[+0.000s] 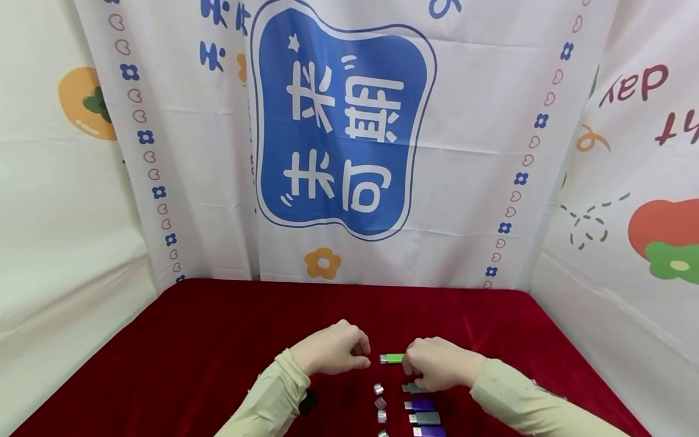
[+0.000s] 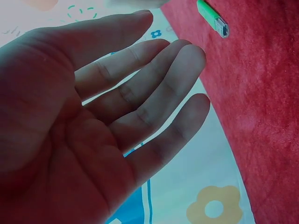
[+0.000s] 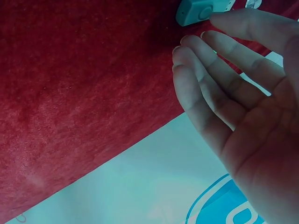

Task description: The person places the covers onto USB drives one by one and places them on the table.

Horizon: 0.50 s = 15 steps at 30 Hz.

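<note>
A green USB stick (image 1: 393,359) lies on the red cloth between the two hands; its left end looks covered by a clear cap, seen closer in the left wrist view on the green stick (image 2: 212,17). My left hand (image 1: 335,349) hovers left of it, fingers loosely bent, holding nothing. My right hand (image 1: 439,364) is at the green stick's right end, partly covering it in the head view. Nothing shows between its relaxed fingers in the right wrist view. Its thumb tip is close to a grey USB stick (image 3: 198,11); whether they touch I cannot tell.
Nearer me lie purple USB sticks (image 1: 420,405) and another grey one (image 1: 426,418), in a column. Left of them runs a column of several small clear caps (image 1: 378,388). A dark object (image 1: 308,402) shows beside the left wrist. Printed white curtains surround the red cloth (image 1: 218,340).
</note>
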### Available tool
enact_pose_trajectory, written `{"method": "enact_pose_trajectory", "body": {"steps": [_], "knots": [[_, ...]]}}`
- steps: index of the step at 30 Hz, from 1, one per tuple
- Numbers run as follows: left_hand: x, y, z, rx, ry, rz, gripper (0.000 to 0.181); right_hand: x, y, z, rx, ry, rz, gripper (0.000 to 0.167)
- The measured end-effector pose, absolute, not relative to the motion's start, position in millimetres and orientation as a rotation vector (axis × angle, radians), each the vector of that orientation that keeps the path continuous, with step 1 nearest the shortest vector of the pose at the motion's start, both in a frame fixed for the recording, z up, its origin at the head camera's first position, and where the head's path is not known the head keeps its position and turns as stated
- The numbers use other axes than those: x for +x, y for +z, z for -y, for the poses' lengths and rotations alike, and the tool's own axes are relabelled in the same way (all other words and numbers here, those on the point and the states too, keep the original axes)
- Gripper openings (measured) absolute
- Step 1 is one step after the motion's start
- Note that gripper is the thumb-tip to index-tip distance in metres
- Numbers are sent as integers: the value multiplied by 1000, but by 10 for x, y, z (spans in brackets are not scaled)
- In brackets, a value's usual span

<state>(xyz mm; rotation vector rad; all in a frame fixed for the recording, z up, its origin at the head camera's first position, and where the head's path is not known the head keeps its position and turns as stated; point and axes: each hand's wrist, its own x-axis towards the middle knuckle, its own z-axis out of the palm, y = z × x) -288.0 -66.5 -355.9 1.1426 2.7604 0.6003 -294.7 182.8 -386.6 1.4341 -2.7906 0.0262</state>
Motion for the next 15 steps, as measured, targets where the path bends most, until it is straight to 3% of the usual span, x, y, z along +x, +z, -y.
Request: {"method": "enact_pose_trajectory", "body": {"steps": [15], "knots": [[-2884,-3579,652,1125,595,-2758,8,-2930,-3801,-1817,1462,73,2899,28]]}}
